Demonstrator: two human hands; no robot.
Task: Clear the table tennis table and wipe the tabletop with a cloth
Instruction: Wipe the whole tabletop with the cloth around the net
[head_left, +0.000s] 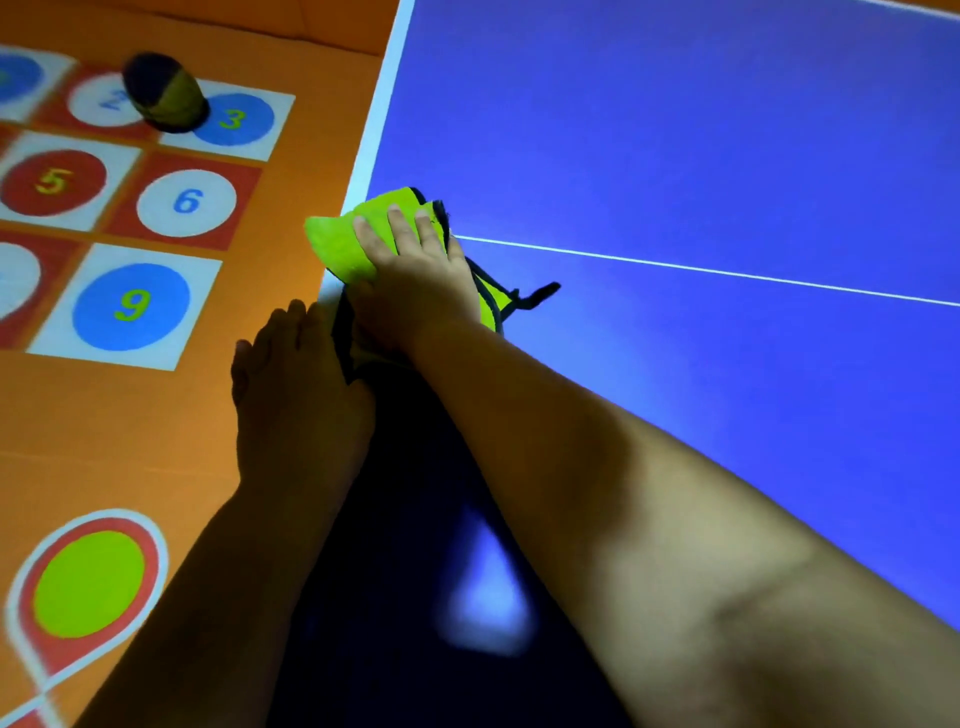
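**Right hand flat on the green cloth at the table edge**

I see the right hand (415, 270) a little left of the middle of the frame. It lies flat on the cloth (337, 249), with the fingers (402, 228) straight and slightly spread. They press on the fabric and are not curled around it. The cloth is bright green with a dark border. It sits on the white edge stripe of the blue tabletop (675, 130), and its left corner hangs out past the edge, over the floor. A dark loop (540, 293) of the cloth sticks out to the right of the wrist, just under the thin white line that crosses the table.

The left hand (296, 379) is lower and to the left, just beside the right wrist, at the table edge. It is in deep shadow. I cannot tell whether its fingers grip the edge or only rest there.

On the left side of the frame is the orange floor mat (249, 415) with numbered circles. In the upper left, a dark and yellow oval object (163, 93) stands on it between the numbers 2 and 3; it is too blurred to name. A green circle (88, 584) is in the lower left.
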